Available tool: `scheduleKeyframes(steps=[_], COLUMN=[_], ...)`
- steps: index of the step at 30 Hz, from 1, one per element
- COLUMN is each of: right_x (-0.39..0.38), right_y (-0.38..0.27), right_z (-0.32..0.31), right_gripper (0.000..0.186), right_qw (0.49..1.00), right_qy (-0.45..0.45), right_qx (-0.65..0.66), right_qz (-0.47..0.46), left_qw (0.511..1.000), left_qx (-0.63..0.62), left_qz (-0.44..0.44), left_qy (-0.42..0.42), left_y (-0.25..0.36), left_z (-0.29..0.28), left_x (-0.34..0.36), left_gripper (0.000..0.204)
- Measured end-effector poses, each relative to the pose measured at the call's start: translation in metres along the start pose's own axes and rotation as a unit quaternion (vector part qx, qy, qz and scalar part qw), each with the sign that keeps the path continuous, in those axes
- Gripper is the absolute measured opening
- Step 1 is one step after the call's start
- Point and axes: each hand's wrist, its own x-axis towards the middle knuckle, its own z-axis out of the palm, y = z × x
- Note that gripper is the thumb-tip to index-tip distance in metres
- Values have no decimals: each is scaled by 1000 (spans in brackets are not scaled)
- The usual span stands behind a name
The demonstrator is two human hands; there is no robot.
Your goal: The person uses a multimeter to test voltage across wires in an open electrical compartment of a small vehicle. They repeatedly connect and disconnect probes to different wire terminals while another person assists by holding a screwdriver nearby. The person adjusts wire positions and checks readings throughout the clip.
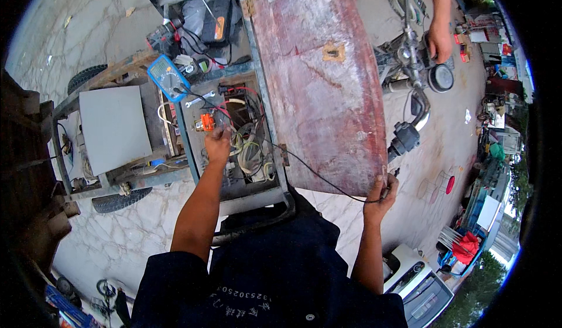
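With the middle of our view as the dial's centre, the frame (252, 202) spreads from 8 to 12 o'clock, the board (322, 94) stands beside it towards 1, and the handlebar (422, 117) lies beyond at 2. A grey plate (114, 129) rests on the frame at 9. Our left hand (218, 146) is also at 9, fingers drawn close together just below the orange part (206, 122); whether they pinch anything, we cannot tell. Our right hand (381, 200), at 4, holds the black lead (328, 182) in a narrow grip by the board's lower corner. Another person's hand (440, 41) is at 2, near the handlebar. The meter (167, 77) leans at 10, with the spanner (200, 99) just off its lower right and loose wires (252, 149) right of our left hand. To handle this well, we judge, we want a light, steady left pinch with fingertips clear of bare metal, enough slack in the lead not to tug the meter over, the meter's face readable, and the spanner well away from the wires, since it could bridge contacts.
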Motion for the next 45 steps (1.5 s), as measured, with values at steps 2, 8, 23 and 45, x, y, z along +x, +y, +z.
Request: scheduleKeyframes(steps=[2,8,23,45], right_x=[-1,-1,1,0], right_y=[10,8,-2,1], right_z=[-1,-1,2,1], right_gripper=[25,29,30,30], right_qw=[1000,999,997,996], right_qy=[7,0,7,9], right_qx=[-8,-48,-75,-72], right_qz=[6,24,30,45], left_qw=[999,997,995,984], left_qx=[-33,-70,-64,-124], left_qz=[-8,-35,-71,-132], left_qy=[5,10,-12,5], left_y=[2,7,12,18], left_z=[3,3,5,12], left_x=[-3,-10,-9,-10], left_gripper=[16,14,14,15])
